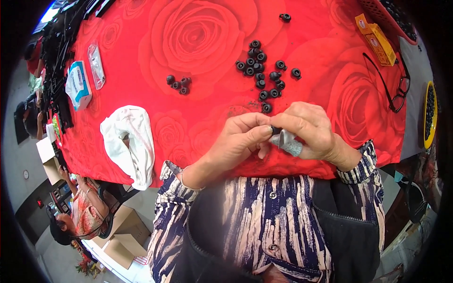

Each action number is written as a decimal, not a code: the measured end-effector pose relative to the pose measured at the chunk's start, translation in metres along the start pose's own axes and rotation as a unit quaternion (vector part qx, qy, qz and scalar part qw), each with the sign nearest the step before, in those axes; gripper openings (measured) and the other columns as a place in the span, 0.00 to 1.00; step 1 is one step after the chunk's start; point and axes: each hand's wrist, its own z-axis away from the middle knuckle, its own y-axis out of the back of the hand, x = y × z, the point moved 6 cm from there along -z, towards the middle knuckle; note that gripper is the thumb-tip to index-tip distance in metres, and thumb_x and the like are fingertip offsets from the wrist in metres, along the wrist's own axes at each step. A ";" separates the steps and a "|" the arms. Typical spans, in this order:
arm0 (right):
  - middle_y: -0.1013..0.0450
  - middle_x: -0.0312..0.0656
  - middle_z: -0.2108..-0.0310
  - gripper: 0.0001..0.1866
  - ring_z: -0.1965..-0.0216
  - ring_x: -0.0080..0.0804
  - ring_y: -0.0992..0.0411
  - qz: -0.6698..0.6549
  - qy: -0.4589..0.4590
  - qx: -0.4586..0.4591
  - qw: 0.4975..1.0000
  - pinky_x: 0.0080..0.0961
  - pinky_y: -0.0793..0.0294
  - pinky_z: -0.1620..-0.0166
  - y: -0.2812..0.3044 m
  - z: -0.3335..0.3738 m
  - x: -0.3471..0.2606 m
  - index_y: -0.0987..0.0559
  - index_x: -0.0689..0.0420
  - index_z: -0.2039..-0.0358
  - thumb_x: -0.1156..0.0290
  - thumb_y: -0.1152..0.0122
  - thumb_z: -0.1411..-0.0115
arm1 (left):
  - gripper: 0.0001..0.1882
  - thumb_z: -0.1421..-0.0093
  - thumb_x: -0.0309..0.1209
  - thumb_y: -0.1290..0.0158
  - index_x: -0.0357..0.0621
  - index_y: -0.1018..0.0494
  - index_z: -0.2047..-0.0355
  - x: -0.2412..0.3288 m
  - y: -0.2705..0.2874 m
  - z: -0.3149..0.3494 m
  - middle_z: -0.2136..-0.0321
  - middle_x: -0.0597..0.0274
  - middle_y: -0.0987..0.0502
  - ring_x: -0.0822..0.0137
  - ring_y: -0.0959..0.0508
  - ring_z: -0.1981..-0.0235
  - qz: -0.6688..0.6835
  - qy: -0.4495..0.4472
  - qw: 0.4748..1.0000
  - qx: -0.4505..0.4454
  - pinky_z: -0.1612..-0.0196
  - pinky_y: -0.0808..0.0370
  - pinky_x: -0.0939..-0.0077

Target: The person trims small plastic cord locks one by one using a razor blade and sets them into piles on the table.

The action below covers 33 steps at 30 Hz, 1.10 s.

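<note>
Close to the table's near edge, my left hand (239, 139) pinches a small round black part (275, 130) between thumb and forefinger. On its other side my right hand (309, 129) is closed, its forefinger against the same part. Below that forefinger a thin greyish piece with a pale speckled wrapping (291, 147) sticks out of my right hand; its exact kind is unclear. Just beyond my hands lies a loose cluster of similar black parts (260, 84), with dark crumbs on the cloth beside it. A smaller group (176, 85) sits to the left, and a single part (285, 18) lies farther off.
The red rose-patterned tablecloth (203, 108) carries a white cloth (144, 141), a blue-white box (79, 85) and a clear packet (96, 67) leftward. Rightward are eyeglasses (398, 101), a yellow box (375, 40) and a yellow-rimmed tray (428, 137) of black pieces. Another person (87, 207) sits at left.
</note>
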 end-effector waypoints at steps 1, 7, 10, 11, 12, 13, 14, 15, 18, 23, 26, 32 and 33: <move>0.32 0.40 0.78 0.25 0.79 0.33 0.31 0.009 0.012 0.006 1.000 0.28 0.33 0.78 -0.002 0.003 0.000 0.25 0.65 0.58 0.76 0.35 0.61 | 0.10 0.37 0.29 0.51 0.36 0.29 0.58 -0.001 -0.001 -0.001 0.70 0.64 0.25 0.77 0.28 0.74 -0.007 0.016 1.000 0.004 0.75 0.29 0.83; 0.35 0.37 0.79 0.30 0.82 0.28 0.36 0.102 0.082 -0.004 0.991 0.26 0.39 0.81 -0.002 0.007 -0.011 0.26 0.68 0.56 0.76 0.38 0.66 | 0.11 0.36 0.31 0.52 0.37 0.28 0.58 -0.005 -0.001 -0.001 0.68 0.61 0.24 0.75 0.28 0.75 0.030 0.024 0.998 -0.040 0.79 0.34 0.83; 0.36 0.37 0.79 0.28 0.83 0.28 0.36 0.102 0.079 0.016 0.991 0.25 0.40 0.82 -0.004 0.006 -0.011 0.26 0.68 0.57 0.76 0.36 0.64 | 0.12 0.36 0.30 0.52 0.34 0.29 0.57 -0.006 0.000 -0.002 0.70 0.64 0.26 0.78 0.30 0.76 0.020 0.031 0.999 -0.024 0.76 0.30 0.83; 0.36 0.38 0.79 0.26 0.83 0.28 0.36 0.101 0.077 0.033 0.991 0.25 0.40 0.82 -0.002 0.006 -0.011 0.25 0.68 0.59 0.76 0.35 0.63 | 0.12 0.36 0.30 0.52 0.34 0.29 0.57 -0.006 -0.001 -0.002 0.70 0.64 0.26 0.78 0.30 0.76 0.020 0.032 0.999 -0.025 0.76 0.30 0.83; 0.36 0.38 0.79 0.26 0.83 0.28 0.36 0.100 0.079 0.034 0.991 0.25 0.40 0.82 -0.003 0.007 -0.011 0.25 0.68 0.59 0.76 0.35 0.63 | 0.11 0.36 0.29 0.52 0.35 0.29 0.57 -0.005 0.000 -0.002 0.70 0.63 0.26 0.78 0.30 0.76 0.021 0.027 0.999 -0.022 0.77 0.30 0.83; 0.36 0.38 0.80 0.22 0.83 0.28 0.37 0.091 0.078 0.043 0.992 0.25 0.41 0.82 -0.003 0.007 -0.011 0.26 0.67 0.62 0.75 0.34 0.62 | 0.11 0.36 0.29 0.52 0.35 0.29 0.57 -0.004 -0.001 -0.001 0.70 0.63 0.26 0.77 0.29 0.76 0.020 0.022 0.999 -0.018 0.77 0.30 0.83; 0.36 0.38 0.80 0.19 0.84 0.28 0.37 0.081 0.078 0.052 0.992 0.25 0.42 0.83 -0.003 0.007 -0.010 0.26 0.65 0.65 0.75 0.33 0.61 | 0.11 0.36 0.29 0.52 0.35 0.29 0.57 -0.001 -0.002 0.002 0.70 0.63 0.26 0.77 0.29 0.76 0.018 0.019 1.000 -0.015 0.77 0.30 0.83; 0.36 0.38 0.80 0.19 0.84 0.28 0.37 0.082 0.077 0.052 0.992 0.25 0.42 0.83 -0.001 0.007 -0.009 0.26 0.65 0.65 0.75 0.33 0.61 | 0.10 0.37 0.29 0.51 0.34 0.29 0.58 0.002 -0.002 0.002 0.70 0.63 0.26 0.77 0.28 0.76 0.010 0.019 1.000 -0.001 0.77 0.30 0.83; 0.36 0.38 0.80 0.15 0.83 0.29 0.36 0.087 0.066 0.029 0.994 0.26 0.42 0.82 0.002 0.005 -0.004 0.27 0.62 0.70 0.72 0.34 0.59 | 0.08 0.39 0.25 0.50 0.35 0.28 0.61 0.032 0.002 0.007 0.71 0.62 0.26 0.77 0.27 0.76 -0.051 -0.113 0.992 0.029 0.77 0.29 0.83; 0.37 0.37 0.80 0.14 0.80 0.31 0.35 0.236 -0.017 -0.013 0.972 0.28 0.41 0.78 -0.008 0.000 0.005 0.26 0.60 0.69 0.70 0.37 0.58 | 0.04 0.42 0.20 0.47 0.35 0.27 0.65 0.094 0.014 0.033 0.73 0.70 0.27 0.83 0.30 0.74 -0.366 -0.342 0.824 0.266 0.71 0.33 0.89; 0.36 0.36 0.80 0.14 0.79 0.31 0.35 0.271 -0.040 -0.040 0.961 0.29 0.42 0.76 -0.021 -0.004 0.007 0.25 0.59 0.69 0.73 0.39 0.60 | 0.04 0.43 0.21 0.46 0.36 0.27 0.67 0.118 0.022 0.049 0.75 0.70 0.27 0.83 0.31 0.75 -0.432 -0.401 0.735 0.335 0.71 0.33 0.88; 0.35 0.36 0.79 0.14 0.78 0.31 0.34 0.315 -0.066 -0.041 0.946 0.30 0.41 0.76 -0.025 -0.004 0.010 0.25 0.58 0.68 0.72 0.39 0.60 | 0.08 0.49 0.23 0.41 0.37 0.26 0.69 0.133 0.054 0.057 0.77 0.66 0.27 0.77 0.32 0.77 -0.598 -0.362 0.582 0.415 0.74 0.34 0.81; 0.34 0.36 0.79 0.14 0.78 0.31 0.33 0.302 -0.061 -0.035 0.951 0.30 0.41 0.75 -0.024 -0.004 0.011 0.26 0.58 0.68 0.72 0.39 0.60 | 0.08 0.49 0.23 0.41 0.37 0.26 0.69 0.135 0.055 0.056 0.77 0.66 0.27 0.77 0.32 0.77 -0.597 -0.362 0.585 0.413 0.74 0.34 0.81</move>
